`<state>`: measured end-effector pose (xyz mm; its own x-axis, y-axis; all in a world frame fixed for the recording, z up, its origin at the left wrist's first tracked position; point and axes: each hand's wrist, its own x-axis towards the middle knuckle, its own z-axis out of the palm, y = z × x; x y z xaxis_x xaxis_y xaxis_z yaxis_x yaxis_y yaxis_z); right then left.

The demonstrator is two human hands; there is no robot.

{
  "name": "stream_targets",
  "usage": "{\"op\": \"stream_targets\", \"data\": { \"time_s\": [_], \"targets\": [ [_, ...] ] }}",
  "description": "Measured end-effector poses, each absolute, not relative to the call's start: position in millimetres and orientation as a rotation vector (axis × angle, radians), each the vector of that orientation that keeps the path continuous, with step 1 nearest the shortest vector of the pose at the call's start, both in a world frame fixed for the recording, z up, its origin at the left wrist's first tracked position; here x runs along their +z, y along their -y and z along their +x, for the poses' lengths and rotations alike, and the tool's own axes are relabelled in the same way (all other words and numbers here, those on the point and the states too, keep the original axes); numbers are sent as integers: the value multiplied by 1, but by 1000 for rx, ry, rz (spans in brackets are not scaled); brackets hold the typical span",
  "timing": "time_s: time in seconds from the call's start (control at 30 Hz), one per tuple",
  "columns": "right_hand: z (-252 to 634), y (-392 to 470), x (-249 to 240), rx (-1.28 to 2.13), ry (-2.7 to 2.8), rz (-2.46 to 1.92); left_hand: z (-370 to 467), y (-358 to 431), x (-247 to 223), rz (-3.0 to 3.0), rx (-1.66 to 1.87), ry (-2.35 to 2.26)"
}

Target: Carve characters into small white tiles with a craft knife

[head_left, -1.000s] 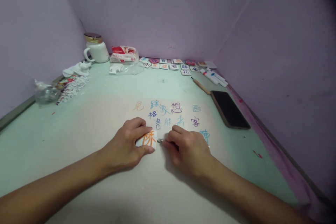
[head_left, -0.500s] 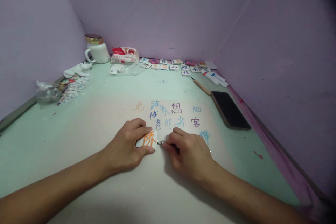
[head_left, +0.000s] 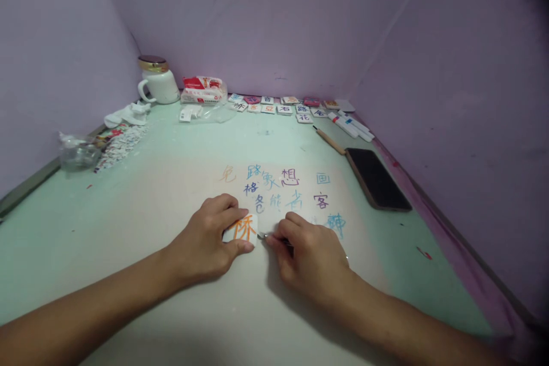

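Observation:
A small white card (head_left: 244,230) with an orange character lies on the table in front of me. My left hand (head_left: 217,234) grips it from the left, thumb at its lower edge and a finger at its upper edge. From the right, my right hand (head_left: 306,251) is closed around a thin metal tool (head_left: 263,237), whose tip is at the card's right edge. Most of the tool is hidden by the fingers. Coloured characters (head_left: 290,177) are written on the table surface just beyond both hands.
A phone (head_left: 377,179), a wooden-handled tool (head_left: 329,140) and white markers (head_left: 349,126) lie at the right. Character cards (head_left: 284,110) line the back, beside a red-and-white packet (head_left: 203,90) and a lidded mug (head_left: 158,83). Plastic wrap (head_left: 79,151) and shreds (head_left: 122,146) lie left.
My right hand and the metal tool have shifted very slightly right, away from the card. My left hand keeps its grip on the card.

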<state>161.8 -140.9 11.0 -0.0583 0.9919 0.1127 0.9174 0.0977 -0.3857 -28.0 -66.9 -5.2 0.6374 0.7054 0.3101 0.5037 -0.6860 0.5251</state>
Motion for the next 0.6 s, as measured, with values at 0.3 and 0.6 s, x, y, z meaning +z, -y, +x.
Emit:
{"op": "stream_targets", "data": {
  "time_s": [0.3,0.6],
  "targets": [
    [159,138,14,344,2013,-1930,-29,67,-1,2482,658,-940],
    [163,135,17,537,1880,-1914,-29,66,-5,2435,656,-948]
  ]
}}
